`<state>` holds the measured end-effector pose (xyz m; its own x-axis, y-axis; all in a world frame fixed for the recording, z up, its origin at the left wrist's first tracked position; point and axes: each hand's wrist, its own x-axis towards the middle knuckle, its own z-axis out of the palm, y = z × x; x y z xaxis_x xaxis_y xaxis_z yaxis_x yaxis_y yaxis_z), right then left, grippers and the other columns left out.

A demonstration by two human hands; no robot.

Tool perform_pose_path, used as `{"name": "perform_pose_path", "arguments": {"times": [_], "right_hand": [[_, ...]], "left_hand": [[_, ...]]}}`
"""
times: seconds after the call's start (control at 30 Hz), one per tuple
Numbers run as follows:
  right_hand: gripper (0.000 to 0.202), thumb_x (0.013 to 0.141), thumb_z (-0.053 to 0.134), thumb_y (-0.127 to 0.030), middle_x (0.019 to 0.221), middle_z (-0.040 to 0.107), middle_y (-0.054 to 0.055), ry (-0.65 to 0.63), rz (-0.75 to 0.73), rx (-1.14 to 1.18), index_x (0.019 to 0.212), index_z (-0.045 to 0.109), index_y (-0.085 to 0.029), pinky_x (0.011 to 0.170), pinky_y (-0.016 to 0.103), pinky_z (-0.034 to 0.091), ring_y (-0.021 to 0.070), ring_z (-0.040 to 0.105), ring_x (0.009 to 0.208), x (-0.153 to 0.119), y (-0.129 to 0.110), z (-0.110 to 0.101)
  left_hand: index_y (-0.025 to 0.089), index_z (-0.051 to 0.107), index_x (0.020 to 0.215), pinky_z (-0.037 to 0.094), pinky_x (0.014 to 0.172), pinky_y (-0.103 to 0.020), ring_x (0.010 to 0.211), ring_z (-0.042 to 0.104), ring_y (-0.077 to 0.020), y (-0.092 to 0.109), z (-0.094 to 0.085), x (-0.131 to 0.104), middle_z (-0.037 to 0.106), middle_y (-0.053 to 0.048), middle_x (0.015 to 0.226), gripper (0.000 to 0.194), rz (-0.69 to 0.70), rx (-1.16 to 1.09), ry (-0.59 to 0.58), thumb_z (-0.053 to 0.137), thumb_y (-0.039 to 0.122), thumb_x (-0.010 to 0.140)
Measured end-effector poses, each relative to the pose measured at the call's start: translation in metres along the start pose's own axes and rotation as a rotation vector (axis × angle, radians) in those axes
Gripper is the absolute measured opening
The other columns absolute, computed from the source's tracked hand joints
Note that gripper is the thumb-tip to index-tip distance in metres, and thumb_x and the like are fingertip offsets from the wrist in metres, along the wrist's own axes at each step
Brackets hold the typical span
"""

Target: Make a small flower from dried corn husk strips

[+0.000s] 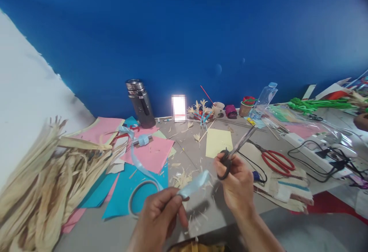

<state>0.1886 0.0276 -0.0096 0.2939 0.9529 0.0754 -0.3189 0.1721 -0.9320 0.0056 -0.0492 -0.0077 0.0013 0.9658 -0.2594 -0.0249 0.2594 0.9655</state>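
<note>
Between thumb and fingers, my left hand (163, 213) pinches a short strip of pale blue ribbon (195, 185), whose free end points up to the right. My right hand (237, 183) is closed round the dark handles of a pair of scissors (240, 140). Their blades point away to the upper right, apart from the ribbon. Just left of my left hand lies a ribbon roll ring (130, 198) on blue paper (115, 202). Pale husk scraps (184, 177) are scattered on the table beyond the ribbon.
Dried corn husks (48, 190) are heaped at the left. A dark flask (140, 104) stands near the blue wall. Small husk flowers (203, 114) stand by a paper cup (218, 109). Red-handled scissors (277, 162), a glove (290, 190) and a power strip (304, 146) lie right.
</note>
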Motion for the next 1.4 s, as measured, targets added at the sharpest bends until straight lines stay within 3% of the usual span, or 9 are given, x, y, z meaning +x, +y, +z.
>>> {"name": "perform_pose_path", "arguments": {"times": [0.1, 0.27, 0.43, 0.57, 0.7, 0.9, 1.13, 1.3, 1.4], "right_hand": [[0.032, 0.064, 0.086, -0.035, 0.068, 0.062, -0.002, -0.051, 0.048, 0.001, 0.085, 0.069, -0.017, 0.045, 0.017, 0.034, 0.0067, 0.043, 0.052, 0.004, 0.000, -0.012], [0.040, 0.065, 0.079, -0.039, 0.084, 0.068, 0.006, -0.555, 0.272, -0.203, 0.096, 0.072, -0.015, 0.049, 0.021, 0.038, 0.0104, 0.047, 0.058, -0.018, -0.005, -0.032], [0.023, 0.060, 0.072, -0.020, 0.073, 0.057, -0.002, -0.800, 0.389, -0.477, 0.082, 0.068, -0.017, 0.058, 0.021, 0.037, 0.0122, 0.045, 0.066, -0.041, -0.002, -0.042], [0.021, 0.058, 0.077, -0.016, 0.061, 0.046, -0.008, -0.874, 0.351, -0.705, 0.074, 0.063, -0.018, 0.050, 0.020, 0.026, 0.0084, 0.034, 0.057, -0.046, 0.003, -0.040], [0.021, 0.060, 0.079, -0.017, 0.057, 0.036, -0.010, -0.908, 0.305, -0.718, 0.071, 0.062, -0.019, 0.048, 0.021, 0.020, 0.0078, 0.027, 0.055, -0.045, 0.007, -0.032], [0.013, 0.063, 0.076, -0.016, 0.055, 0.034, -0.009, -0.886, 0.304, -0.673, 0.065, 0.064, -0.016, 0.048, 0.022, 0.016, 0.0074, 0.025, 0.055, -0.048, 0.017, -0.029], [0.029, 0.062, 0.084, -0.037, 0.056, 0.056, -0.004, -0.944, 0.636, -0.209, 0.073, 0.073, -0.014, 0.051, 0.021, 0.027, 0.0080, 0.039, 0.053, -0.042, 0.018, -0.039], [0.051, 0.057, 0.086, -0.061, 0.055, 0.061, -0.001, -0.979, 0.685, 0.012, 0.074, 0.074, -0.014, 0.054, 0.023, 0.034, 0.0091, 0.046, 0.050, -0.041, 0.022, -0.037], [0.059, 0.054, 0.084, -0.069, 0.053, 0.060, -0.001, -0.996, 0.694, 0.077, 0.073, 0.073, -0.015, 0.052, 0.023, 0.032, 0.0084, 0.044, 0.047, -0.043, 0.026, -0.037]], "left_hand": [[0.015, 0.068, 0.092, 0.024, 0.043, -0.023, 0.040, 0.036, -0.0071, 0.006, -0.012, 0.000, 0.065, -0.003, 0.057, 0.044, 0.051, -0.071, 0.017, 0.068, 0.057, 0.081], [0.013, 0.060, 0.123, 0.037, 0.055, -0.027, 0.049, 0.046, -0.0114, 0.018, -0.022, -0.004, 0.070, -0.004, 0.064, 0.051, 0.090, -0.147, 0.119, 0.068, 0.046, 0.085], [0.015, 0.060, 0.127, 0.038, 0.056, -0.027, 0.048, 0.048, -0.0096, 0.013, -0.035, 0.002, 0.072, -0.005, 0.072, 0.049, 0.145, -0.172, -0.022, 0.066, 0.044, 0.088], [0.015, 0.056, 0.135, 0.039, 0.056, -0.028, 0.048, 0.050, -0.0107, 0.008, -0.034, 0.003, 0.072, -0.005, 0.069, 0.058, 0.146, -0.173, -0.129, 0.068, 0.045, 0.086], [0.013, 0.051, 0.142, 0.043, 0.060, -0.028, 0.053, 0.053, -0.0119, 0.015, -0.027, -0.004, 0.072, -0.005, 0.068, 0.064, 0.107, -0.064, -0.096, 0.066, 0.042, 0.088], [0.020, 0.017, 0.160, 0.048, 0.063, -0.027, 0.061, 0.060, -0.0135, 0.023, -0.031, -0.007, 0.074, -0.006, 0.079, 0.088, 0.033, 0.017, -0.195, 0.066, 0.037, 0.089], [0.018, 0.033, 0.153, 0.053, 0.068, -0.031, 0.071, 0.072, -0.0207, 0.019, -0.044, 0.020, 0.075, -0.013, 0.092, 0.089, 0.015, -0.122, -0.571, 0.077, 0.043, 0.080], [0.028, 0.013, 0.160, 0.052, 0.073, -0.031, 0.085, 0.074, -0.0238, 0.026, -0.041, 0.039, 0.074, -0.008, 0.095, 0.114, 0.083, -0.176, -0.633, 0.085, 0.039, 0.072], [0.032, 0.014, 0.159, 0.051, 0.070, -0.029, 0.084, 0.075, -0.0230, 0.033, -0.042, 0.043, 0.073, -0.006, 0.095, 0.116, 0.095, -0.172, -0.675, 0.088, 0.033, 0.069]]}}
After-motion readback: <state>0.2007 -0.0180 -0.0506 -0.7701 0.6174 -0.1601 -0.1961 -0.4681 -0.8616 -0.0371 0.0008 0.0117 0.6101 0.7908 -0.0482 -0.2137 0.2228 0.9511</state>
